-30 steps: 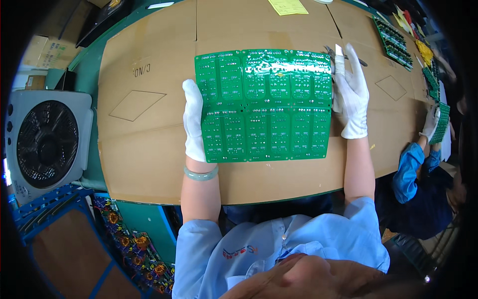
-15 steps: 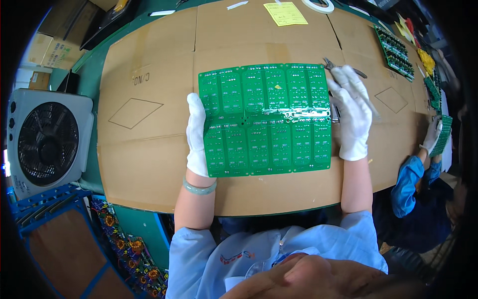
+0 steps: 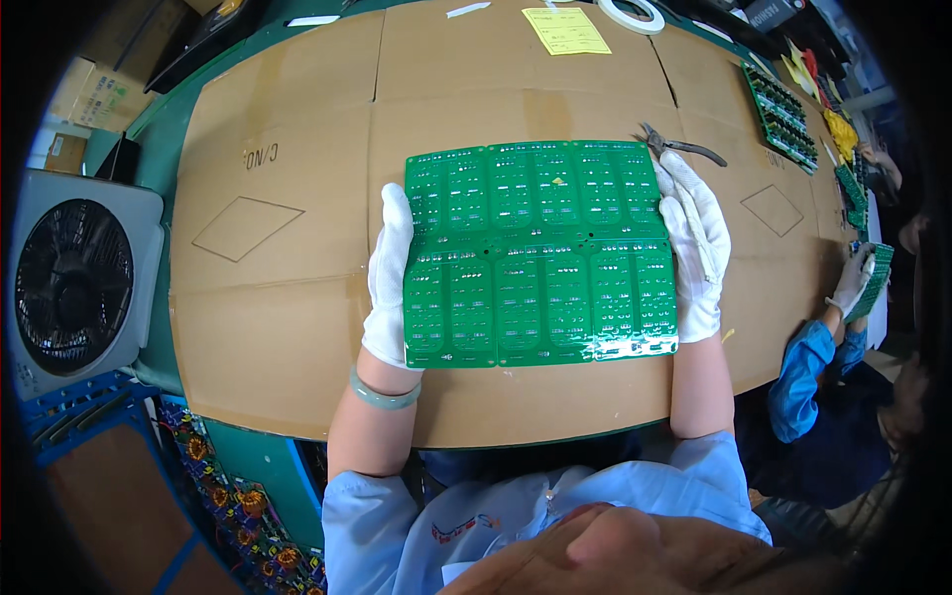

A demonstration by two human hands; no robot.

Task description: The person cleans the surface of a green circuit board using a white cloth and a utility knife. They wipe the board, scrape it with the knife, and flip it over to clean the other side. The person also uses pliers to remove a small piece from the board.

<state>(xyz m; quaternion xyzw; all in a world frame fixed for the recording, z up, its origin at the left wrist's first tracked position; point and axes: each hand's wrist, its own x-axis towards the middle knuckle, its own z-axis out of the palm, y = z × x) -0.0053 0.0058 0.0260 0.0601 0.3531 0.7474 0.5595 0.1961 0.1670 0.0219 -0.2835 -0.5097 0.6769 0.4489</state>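
A large green circuit board (image 3: 540, 297), its solder side facing me, is held up over the cardboard between my two white-gloved hands. Closed on its left edge is my left hand (image 3: 389, 278), with the thumb along the rim and the other fingers hidden behind. My right hand (image 3: 700, 258) grips the right edge, fingers bent against it. A small yellow mark (image 3: 558, 181) shows on the board's upper half. Just beyond the board's far right corner, next to my right fingertips, lie dark-handled cutting pliers (image 3: 684, 149).
Cardboard (image 3: 288, 327) covers the table. A yellow paper slip (image 3: 567, 32) and a tape roll (image 3: 632, 14) lie at the far edge. A populated board (image 3: 781, 117) is at far right, near a co-worker's gloved hand (image 3: 851, 283) holding a smaller board. A fan (image 3: 74, 283) stands left.
My right hand has come in from beside the board and now grips its right edge. The board has shifted slightly and its tilt has changed, moving the glare toward the near right corner.
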